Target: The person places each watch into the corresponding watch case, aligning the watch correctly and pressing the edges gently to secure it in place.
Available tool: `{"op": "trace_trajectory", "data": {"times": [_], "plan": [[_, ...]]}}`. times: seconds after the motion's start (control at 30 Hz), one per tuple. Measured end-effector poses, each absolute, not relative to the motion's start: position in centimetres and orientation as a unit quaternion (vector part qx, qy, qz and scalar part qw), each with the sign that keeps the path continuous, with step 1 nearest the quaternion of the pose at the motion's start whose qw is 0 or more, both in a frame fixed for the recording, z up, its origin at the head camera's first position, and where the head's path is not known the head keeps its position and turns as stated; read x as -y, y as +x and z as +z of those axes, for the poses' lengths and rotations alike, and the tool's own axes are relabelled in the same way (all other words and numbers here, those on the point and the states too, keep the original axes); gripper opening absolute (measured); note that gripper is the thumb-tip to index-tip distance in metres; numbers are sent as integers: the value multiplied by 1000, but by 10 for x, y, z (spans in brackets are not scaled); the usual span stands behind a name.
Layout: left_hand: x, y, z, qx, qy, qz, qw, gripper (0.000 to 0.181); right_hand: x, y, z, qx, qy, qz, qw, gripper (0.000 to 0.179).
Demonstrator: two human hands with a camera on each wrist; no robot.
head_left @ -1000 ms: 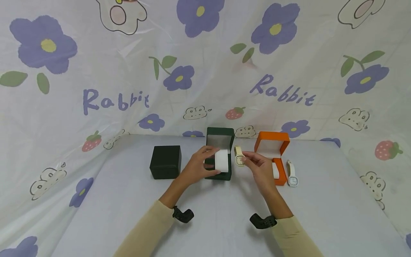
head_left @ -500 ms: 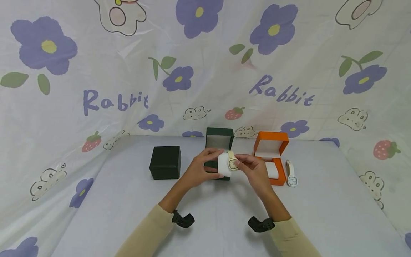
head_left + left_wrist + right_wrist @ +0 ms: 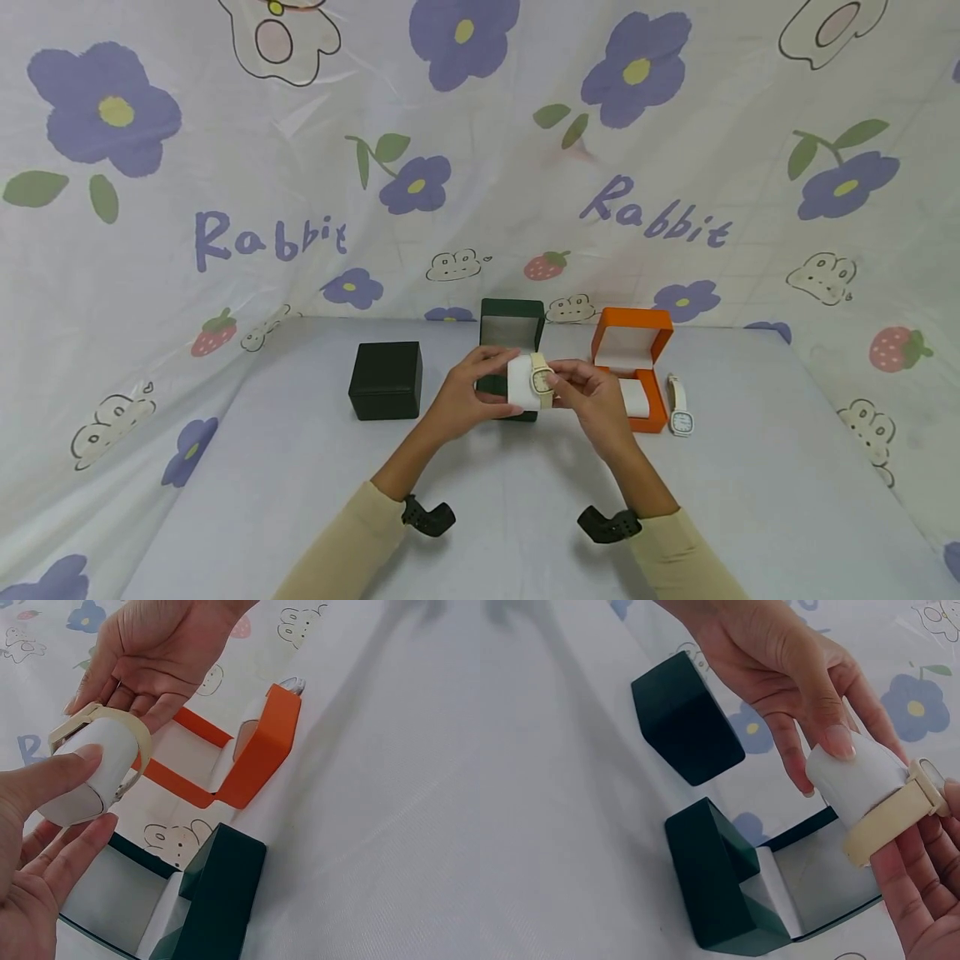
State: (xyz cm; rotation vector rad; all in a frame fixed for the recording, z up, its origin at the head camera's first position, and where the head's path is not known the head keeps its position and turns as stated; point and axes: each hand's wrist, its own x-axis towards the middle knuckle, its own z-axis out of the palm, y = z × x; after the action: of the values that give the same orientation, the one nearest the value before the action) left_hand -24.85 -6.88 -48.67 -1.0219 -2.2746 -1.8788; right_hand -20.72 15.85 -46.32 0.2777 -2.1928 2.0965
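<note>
Between both hands, above the open dark green watch box (image 3: 512, 310), is a white watch pillow (image 3: 520, 383). My left hand (image 3: 462, 392) grips the pillow from its left side, thumb and fingers on opposite faces. A cream-strapped watch (image 3: 542, 382) loops round the pillow's right end, seen also as a cream band (image 3: 896, 823) in the right wrist view. My right hand (image 3: 600, 404) pinches this watch at its case, fingers behind the strap. In the left wrist view the strap (image 3: 135, 731) hangs loosely round the pillow, with a gap beneath.
To the right, an orange watch box (image 3: 633, 317) stands open with a white pillow (image 3: 634, 398) inside. A white-strapped watch (image 3: 680, 408) lies beside it. A closed dark box (image 3: 386, 381) stands at left. A printed curtain (image 3: 480, 167) hangs behind the table.
The white pillow has come up out of the green box in my left hand, moving slightly right. My right hand has brought the cream watch leftward onto the pillow's end.
</note>
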Motion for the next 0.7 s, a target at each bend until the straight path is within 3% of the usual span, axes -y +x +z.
{"op": "trace_trajectory", "data": {"times": [0.7], "plan": [[68,-247,-483,742,-301,-599,9,80,-151,-204,-467,720,46,689,72,31]]}}
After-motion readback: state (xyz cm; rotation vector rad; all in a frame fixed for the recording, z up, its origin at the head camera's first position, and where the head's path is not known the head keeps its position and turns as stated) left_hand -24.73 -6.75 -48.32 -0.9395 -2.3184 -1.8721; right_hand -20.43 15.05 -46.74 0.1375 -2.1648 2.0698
